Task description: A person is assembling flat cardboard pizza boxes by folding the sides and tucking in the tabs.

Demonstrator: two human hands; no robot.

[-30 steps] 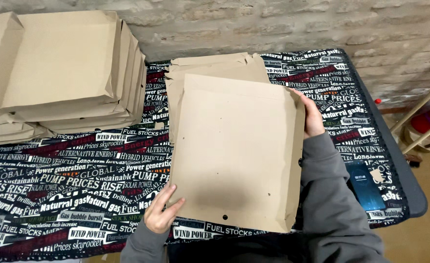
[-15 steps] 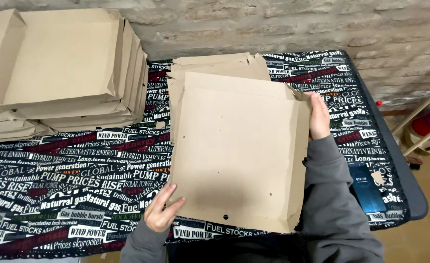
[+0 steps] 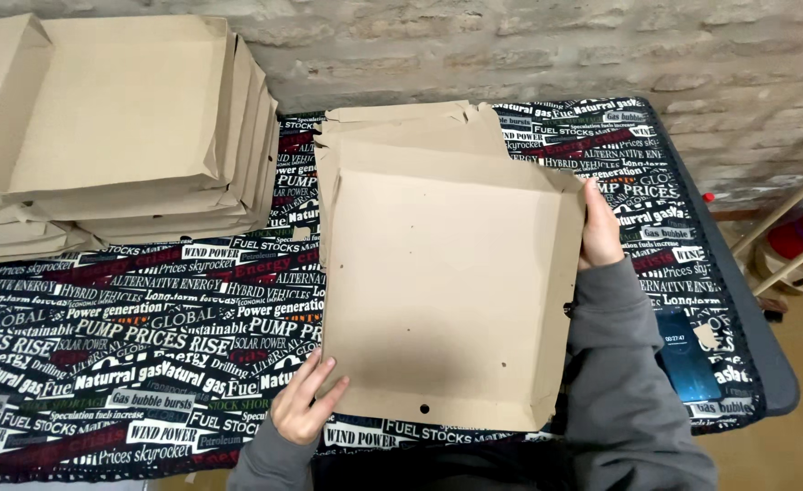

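Cardboard box (image 3: 442,291) — flat, brown, half-folded, with its side flaps turned up — lies on the table (image 3: 765,364) in front of the person, over a tablecloth (image 3: 147,336) printed with black, white and red lettering. The left hand (image 3: 304,407) grips the box's near-left corner, thumb on top of the panel and fingers apparently curled under the edge, though the underside is hidden. The right hand (image 3: 599,227) clasps the raised flap at the far-right corner, fingers wrapped over its rim, so the two hands sit well apart on opposite corners. Beneath the box's far edge lies a stack of flat cardboard blanks (image 3: 411,123), their torn-looking top edges showing. To the far left stands a pile of folded boxes (image 3: 120,127) against the brick wall (image 3: 529,45). A dark phone (image 3: 688,355) rests near the table's right edge — just beside the grey right sleeve (image 3: 620,382).
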